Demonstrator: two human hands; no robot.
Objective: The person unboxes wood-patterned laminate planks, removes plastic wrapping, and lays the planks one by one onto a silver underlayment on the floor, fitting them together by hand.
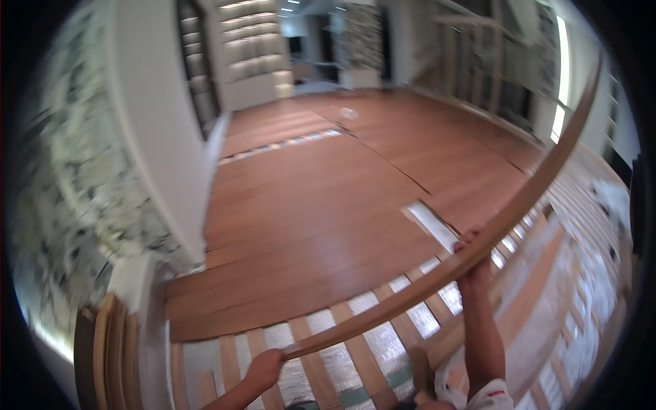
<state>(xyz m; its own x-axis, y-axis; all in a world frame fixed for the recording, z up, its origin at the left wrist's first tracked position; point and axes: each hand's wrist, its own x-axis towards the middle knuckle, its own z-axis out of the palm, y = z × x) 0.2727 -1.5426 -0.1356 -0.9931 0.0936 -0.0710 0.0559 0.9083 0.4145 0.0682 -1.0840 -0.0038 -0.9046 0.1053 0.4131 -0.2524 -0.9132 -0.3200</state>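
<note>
A long wooden plank runs diagonally from bottom center up toward the upper right, lifted over exposed battens with silvery foil between them. My left hand is closed on its lower-left end. My right hand grips it farther along, fingers curled round its edge, forearm rising from the lower edge. Behind the plank lies a laid reddish-brown board floor, with a short pale strip at a gap in it.
Upright boards lean at lower left beside a marble-patterned wall. Lit shelves and a stone-clad column stand at the back, a wooden frame at back right. Plastic sheeting and loose boards lie to my right.
</note>
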